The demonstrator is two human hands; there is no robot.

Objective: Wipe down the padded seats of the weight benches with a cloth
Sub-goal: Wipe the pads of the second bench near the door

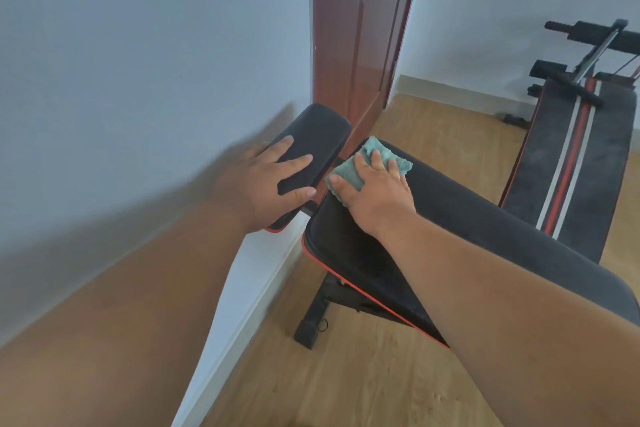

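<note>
Head camera looks down at two bare arms reaching over a black bench. The right hand lies flat with its fingers spread wide on a green cloth, and it presses the cloth onto the long black pad near the pad's top end. The left hand rests on the small black pad just beside it, fingers straight and loose, holding nothing. That arm looks a bit blurry, so it may be moving, but I cannot tell for sure.

How far along is the job? My guess is that it is partly done at best. The cloth sits at one end of the long pad, and most of that pad stretches away under the right arm toward the person. No wet streaks or clean patches show, so I cannot tell which parts are already wiped. The small pad is probably yet to be wiped too. A second bench, with red and white stripes down its middle, stands well apart to the right. Its top looks grey and dusty, so it likely needs wiping.

No brand name, label or writing can be read on the pads, the cloth or the brown door.
</note>
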